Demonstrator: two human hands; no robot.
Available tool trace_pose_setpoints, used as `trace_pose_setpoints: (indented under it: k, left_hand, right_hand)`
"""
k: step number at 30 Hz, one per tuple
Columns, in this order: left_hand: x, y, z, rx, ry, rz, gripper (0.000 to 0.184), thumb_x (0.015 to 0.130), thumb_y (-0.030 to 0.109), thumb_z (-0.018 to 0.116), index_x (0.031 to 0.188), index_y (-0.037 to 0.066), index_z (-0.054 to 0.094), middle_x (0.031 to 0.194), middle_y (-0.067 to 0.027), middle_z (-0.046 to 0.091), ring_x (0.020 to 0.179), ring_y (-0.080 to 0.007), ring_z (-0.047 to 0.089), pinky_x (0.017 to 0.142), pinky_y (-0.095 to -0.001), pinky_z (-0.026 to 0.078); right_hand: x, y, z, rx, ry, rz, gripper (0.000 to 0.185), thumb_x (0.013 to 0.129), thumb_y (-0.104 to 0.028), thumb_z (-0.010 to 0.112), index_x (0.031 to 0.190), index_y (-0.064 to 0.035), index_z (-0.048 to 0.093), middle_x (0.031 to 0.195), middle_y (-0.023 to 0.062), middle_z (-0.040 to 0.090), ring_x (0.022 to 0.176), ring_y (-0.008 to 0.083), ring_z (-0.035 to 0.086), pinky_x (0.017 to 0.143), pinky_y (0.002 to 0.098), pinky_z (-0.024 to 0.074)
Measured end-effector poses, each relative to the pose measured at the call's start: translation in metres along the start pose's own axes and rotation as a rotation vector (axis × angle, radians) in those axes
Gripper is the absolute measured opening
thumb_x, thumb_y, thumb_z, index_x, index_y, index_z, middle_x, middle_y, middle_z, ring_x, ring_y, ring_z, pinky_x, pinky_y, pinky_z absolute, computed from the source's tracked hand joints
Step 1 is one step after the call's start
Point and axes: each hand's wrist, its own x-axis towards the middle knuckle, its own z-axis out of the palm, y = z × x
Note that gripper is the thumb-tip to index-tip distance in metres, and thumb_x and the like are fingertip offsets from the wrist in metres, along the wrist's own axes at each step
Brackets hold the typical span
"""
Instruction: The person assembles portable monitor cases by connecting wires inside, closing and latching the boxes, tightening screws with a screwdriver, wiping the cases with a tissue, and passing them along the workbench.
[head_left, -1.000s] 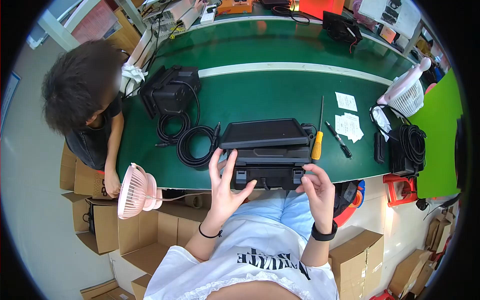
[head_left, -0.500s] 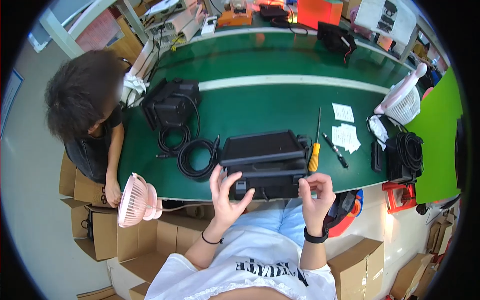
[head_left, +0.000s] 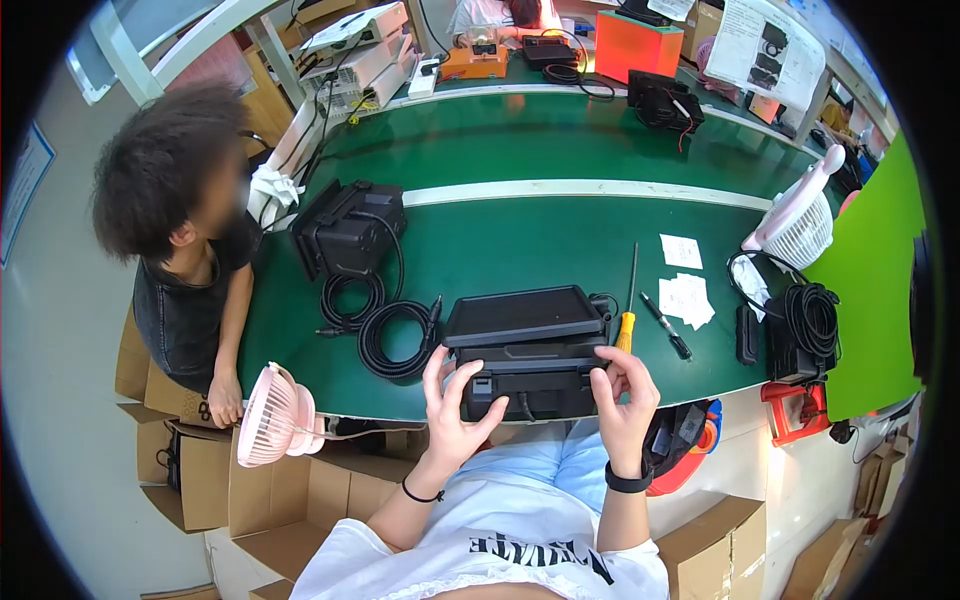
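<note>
A black case-like device (head_left: 530, 375) with a flat panel (head_left: 525, 315) tilted on its top rests at the near edge of the green table (head_left: 560, 240). Against its left front corner is my left hand (head_left: 457, 410), thumb and fingers apart at the latch. My right hand (head_left: 625, 395) touches the right front corner, fingertips near the other latch and thumb bent in. Coiled black cable (head_left: 395, 340) lies left of the device. A screwdriver (head_left: 626, 325) with a yellow handle and a pen (head_left: 667, 328) lie to its right.
At the left a person (head_left: 190, 220) leans on the table beside another black device (head_left: 355, 230). A pink fan (head_left: 275, 415) stands at the near left edge, a second fan (head_left: 800, 225) at the right. Paper slips (head_left: 685, 298) and a black adapter with cable (head_left: 805, 335) lie right.
The view has tilted upward, so the table and device appear lower. My right hand's fingers have shifted onto the device's right front corner. The person at the left has raised their head slightly.
</note>
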Motion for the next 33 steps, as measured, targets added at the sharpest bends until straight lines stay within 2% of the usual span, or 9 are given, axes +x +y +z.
trace_pose_setpoints:
  k: [7, 10, 13, 16, 19, 22, 24, 28, 33]
  left_hand:
    - [0.0, 0.001, 0.0, -0.003, -0.002, -0.016, 0.062, 0.072, 0.017, 0.087, 0.128, 0.011, 0.06, 0.149, -0.0236, 0.03, 0.116, -0.0395, 0.055, 0.093, -0.0472, 0.051]
    - [-0.001, -0.002, 0.0, 0.025, 0.002, 0.015, 0.063, 0.072, 0.016, 0.087, 0.129, 0.011, 0.059, 0.149, -0.0237, 0.03, 0.116, -0.0398, 0.054, 0.094, -0.0474, 0.051]
    - [0.0, 0.001, 0.001, -0.024, 0.005, 0.002, 0.065, 0.072, 0.015, 0.087, 0.13, 0.011, 0.058, 0.15, -0.0239, 0.03, 0.117, -0.0404, 0.054, 0.095, -0.0476, 0.051]
    - [-0.001, 0.001, 0.001, -0.006, 0.004, 0.013, 0.068, 0.072, 0.014, 0.087, 0.133, 0.012, 0.056, 0.15, -0.0239, 0.029, 0.118, -0.0408, 0.053, 0.095, -0.0477, 0.051]
    - [-0.002, 0.001, 0.002, -0.017, 0.0, 0.001, 0.066, 0.072, 0.013, 0.088, 0.129, 0.009, 0.056, 0.151, -0.0236, 0.028, 0.118, -0.0404, 0.054, 0.095, -0.0478, 0.051]
    - [-0.003, 0.01, 0.013, -0.3, 0.208, -0.11, 0.065, 0.071, 0.009, 0.086, 0.126, 0.006, 0.053, 0.15, -0.0229, 0.03, 0.117, -0.0295, 0.054, 0.083, -0.0378, 0.053]
    - [-0.009, 0.001, 0.014, -0.183, 0.198, -0.009, 0.061, 0.071, 0.008, 0.086, 0.122, 0.005, 0.052, 0.15, -0.0228, 0.03, 0.122, -0.0325, 0.051, 0.088, -0.0419, 0.052]
    - [-0.009, 0.007, 0.012, 0.038, 0.142, 0.113, 0.055, 0.072, 0.006, 0.085, 0.116, 0.006, 0.052, 0.15, -0.0224, 0.029, 0.126, -0.0362, 0.049, 0.096, -0.0455, 0.049]
    - [-0.008, 0.012, 0.007, -0.051, 0.112, 0.089, 0.049, 0.075, 0.004, 0.08, 0.117, 0.007, 0.054, 0.15, -0.0233, 0.029, 0.128, -0.0386, 0.047, 0.105, -0.0487, 0.041]
  right_hand:
    - [-0.004, 0.013, 0.007, -0.143, 0.049, -0.174, 0.013, 0.08, -0.006, 0.076, 0.092, -0.0082, 0.073, 0.079, 0.0037, 0.06, 0.061, 0.0152, 0.049, 0.053, 0.0288, 0.0385]
    - [-0.002, 0.005, 0.006, -0.238, 0.02, -0.181, 0.018, 0.077, -0.011, 0.079, 0.094, -0.0092, 0.074, 0.081, 0.0028, 0.059, 0.065, 0.0163, 0.052, 0.056, 0.0307, 0.0403]
    - [-0.006, 0.009, 0.003, -0.132, -0.006, -0.07, 0.022, 0.075, -0.014, 0.08, 0.096, -0.0097, 0.075, 0.088, 0.0044, 0.059, 0.072, 0.0175, 0.055, 0.059, 0.0323, 0.0417]
    - [-0.018, 0.017, 0.005, -0.12, 0.002, -0.049, 0.024, 0.076, -0.014, 0.079, 0.1, -0.0099, 0.075, 0.106, 0.0092, 0.056, 0.091, 0.0221, 0.059, 0.074, 0.0338, 0.0481]
    - [-0.021, 0.026, 0.014, -0.041, 0.082, -0.1, 0.025, 0.078, -0.018, 0.077, 0.102, -0.0102, 0.074, 0.124, 0.0136, 0.049, 0.112, 0.0295, 0.054, 0.098, 0.0408, 0.045]
    - [-0.023, 0.035, 0.029, 0.312, 0.056, -0.006, 0.031, 0.086, -0.024, 0.071, 0.112, -0.0085, 0.066, 0.141, 0.0154, 0.039, 0.133, 0.0346, 0.041, 0.111, 0.0443, 0.0333]
    - [-0.024, 0.043, 0.033, 0.401, 0.005, -0.001, 0.037, 0.092, -0.027, 0.067, 0.121, -0.0072, 0.057, 0.151, 0.016, 0.032, 0.144, 0.0364, 0.033, 0.117, 0.045, 0.0283]
    - [-0.028, 0.047, 0.036, 0.472, 0.003, 0.033, 0.037, 0.092, -0.028, 0.066, 0.122, -0.0073, 0.056, 0.149, 0.0169, 0.033, 0.14, 0.0322, 0.038, 0.116, 0.0422, 0.0295]
    - [-0.03, 0.05, 0.035, 0.454, 0.006, 0.042, 0.038, 0.093, -0.03, 0.065, 0.121, -0.007, 0.055, 0.147, 0.0175, 0.035, 0.134, 0.0274, 0.042, 0.112, 0.0386, 0.0319]
